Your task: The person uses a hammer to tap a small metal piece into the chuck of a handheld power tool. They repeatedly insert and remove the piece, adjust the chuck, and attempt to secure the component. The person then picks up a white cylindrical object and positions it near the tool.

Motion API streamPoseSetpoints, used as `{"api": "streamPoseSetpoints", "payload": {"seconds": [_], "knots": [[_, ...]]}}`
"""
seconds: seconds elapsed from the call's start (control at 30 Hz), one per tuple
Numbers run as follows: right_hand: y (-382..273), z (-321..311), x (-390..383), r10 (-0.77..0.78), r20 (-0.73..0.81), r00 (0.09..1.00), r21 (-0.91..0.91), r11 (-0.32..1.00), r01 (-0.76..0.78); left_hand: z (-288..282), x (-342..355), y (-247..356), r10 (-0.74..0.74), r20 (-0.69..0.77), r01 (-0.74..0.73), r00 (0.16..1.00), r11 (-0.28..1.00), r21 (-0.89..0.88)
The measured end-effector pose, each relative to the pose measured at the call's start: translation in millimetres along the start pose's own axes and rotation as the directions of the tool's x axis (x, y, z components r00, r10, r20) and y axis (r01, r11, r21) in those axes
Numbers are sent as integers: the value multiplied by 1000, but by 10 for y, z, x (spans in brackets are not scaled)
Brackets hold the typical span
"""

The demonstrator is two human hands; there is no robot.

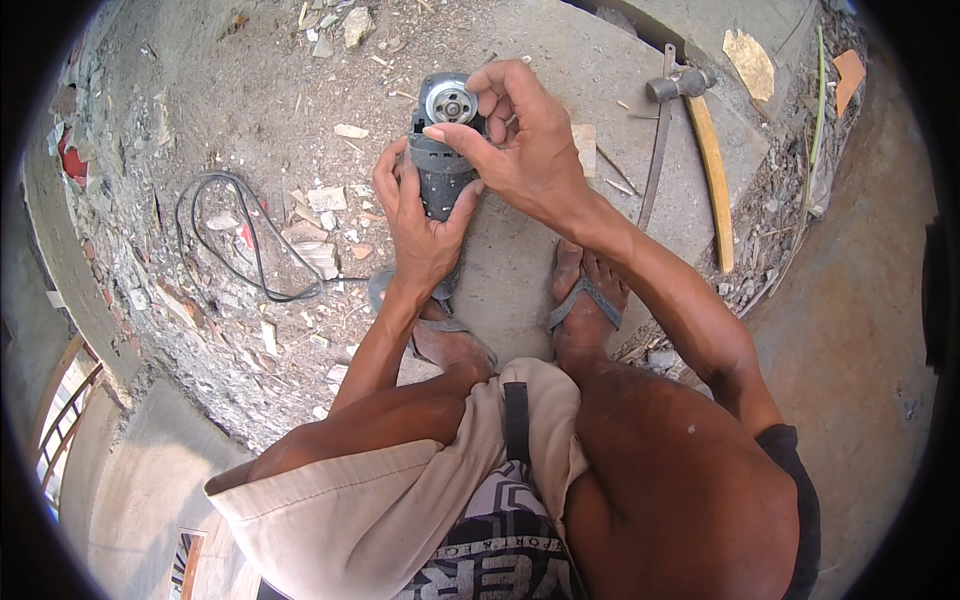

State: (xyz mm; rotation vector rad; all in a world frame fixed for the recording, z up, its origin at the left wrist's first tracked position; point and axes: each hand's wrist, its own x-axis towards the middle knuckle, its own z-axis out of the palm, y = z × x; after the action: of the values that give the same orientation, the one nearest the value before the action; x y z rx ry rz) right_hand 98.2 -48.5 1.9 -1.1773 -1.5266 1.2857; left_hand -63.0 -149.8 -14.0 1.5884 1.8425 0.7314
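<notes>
Between my hands is an angle grinder (443,188), with a dark body and its gear head pointing away from me. The head faces up, showing a silver ring with a round metal flange (453,107) at its centre; no disc is on it. Wrapped around the body from the left and below is my left hand (422,225). Over the right side of the head curls my right hand (520,135); its index fingertip touches the ring's edge and its thumb lies across the neck. The grinder's lower end is partly hidden by my left hand.
A black cord (240,185) loops on the rubble to the left. To the right, a hammer (712,180) with a wooden handle lies beside a thin metal strip (657,150) on a concrete slab (735,130). My sandalled feet (585,310) stand close below the grinder. Broken chips (325,200) litter the ground.
</notes>
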Motion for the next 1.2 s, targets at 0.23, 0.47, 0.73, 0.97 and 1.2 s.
{"api": "streamPoseSetpoints", "payload": {"seconds": [0.23,0.47,0.73,0.97,1.2], "knots": [[44,-15,15,-114,9,993,-103,988,115,20,1,13,3,-5,-3,1000,1000,-16],[3,-141,-12,-101,10,995,-134,986,101,57,-19,73,107,-42,-97,993,977,190],[60,-356,-235,63,-60,996,-70,995,-67,281,-139,193,1,-62,8,998,990,142],[178,-559,-399,208,-71,976,56,977,-204,439,-219,316,162,-88,-127,983,939,318],[195,-613,-428,240,-31,970,111,965,-236,443,-205,314,185,-82,-153,979,941,303]]}}
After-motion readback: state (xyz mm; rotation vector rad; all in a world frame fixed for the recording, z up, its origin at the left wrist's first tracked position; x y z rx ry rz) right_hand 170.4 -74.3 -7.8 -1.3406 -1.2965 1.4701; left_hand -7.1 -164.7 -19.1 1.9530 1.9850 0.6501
